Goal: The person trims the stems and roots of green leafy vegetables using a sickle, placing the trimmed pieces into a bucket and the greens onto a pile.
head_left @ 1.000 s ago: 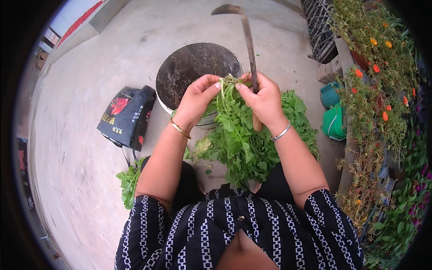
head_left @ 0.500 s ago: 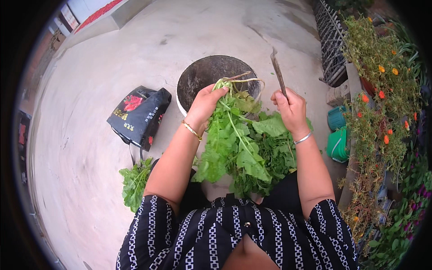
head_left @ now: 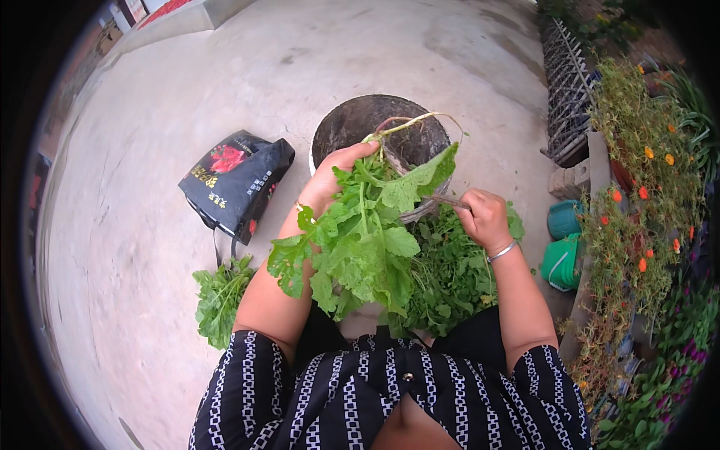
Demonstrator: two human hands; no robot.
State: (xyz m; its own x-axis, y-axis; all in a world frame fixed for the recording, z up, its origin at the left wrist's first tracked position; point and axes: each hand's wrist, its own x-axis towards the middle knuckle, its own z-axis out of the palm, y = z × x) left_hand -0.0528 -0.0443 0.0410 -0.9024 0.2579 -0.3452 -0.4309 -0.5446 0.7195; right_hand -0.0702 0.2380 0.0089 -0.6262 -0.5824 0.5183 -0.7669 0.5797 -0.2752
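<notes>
My left hand (head_left: 330, 176) is closed round the stems of a bunch of leafy greens (head_left: 364, 259), just below their thin pale roots (head_left: 412, 124). Some of the broad leaves have holes, and they hang down toward my lap. Closed on a thin dark blade-like tool (head_left: 450, 201), my right hand (head_left: 484, 217) is beside the bunch. The tool points left, its far end hidden behind a raised leaf. Under the roots stands a round bucket (head_left: 352, 116) with a dark, stained inside. A heap of greens (head_left: 461, 281) lies below my right hand, in front of the bucket.
A black bag with a red flower print (head_left: 236, 180) lies on the concrete ground at the left, and loose greens (head_left: 223, 300) lie below it. On the right are a teal pot (head_left: 564, 218), a green container (head_left: 561, 262), bricks (head_left: 568, 180) and flowering plants (head_left: 645, 180).
The tool in my right hand has swung from upright down to the left, against the greens. The bunch in my left hand has turned, its leaves spreading left over my forearm.
</notes>
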